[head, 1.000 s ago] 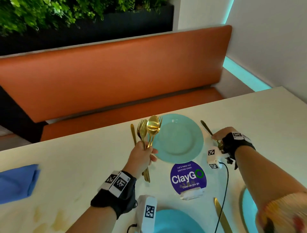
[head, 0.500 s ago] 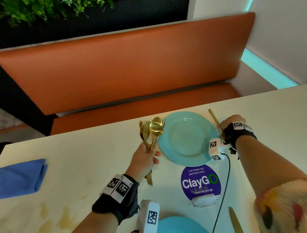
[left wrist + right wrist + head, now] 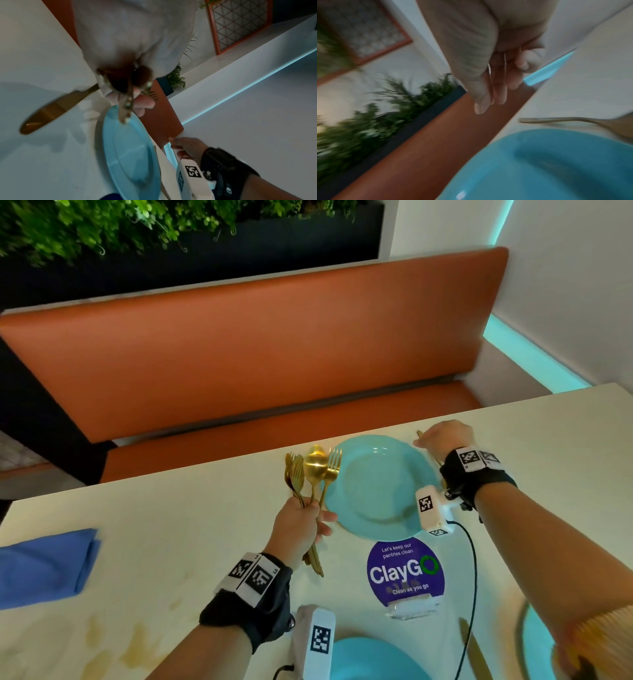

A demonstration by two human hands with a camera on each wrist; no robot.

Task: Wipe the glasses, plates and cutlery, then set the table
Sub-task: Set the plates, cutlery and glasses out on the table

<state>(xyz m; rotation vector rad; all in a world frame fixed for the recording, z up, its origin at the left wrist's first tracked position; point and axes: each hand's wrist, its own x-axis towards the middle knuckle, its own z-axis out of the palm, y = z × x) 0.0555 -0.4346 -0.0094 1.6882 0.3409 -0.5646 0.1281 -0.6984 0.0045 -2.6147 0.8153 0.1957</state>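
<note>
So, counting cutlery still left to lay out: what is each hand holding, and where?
Left hand grips a bunch of gold forks and a spoon by their handles. Right hand: cannot tell.

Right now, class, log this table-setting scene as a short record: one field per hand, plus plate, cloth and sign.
left hand: grips a bundle of gold cutlery, heads up
right hand: on table by far plate, over a gold utensil; grip unclear
far plate: turquoise, empty, between the hands
cloth: blue, folded, table's left edge
sign: purple ClayGo, near side of far plate
</note>
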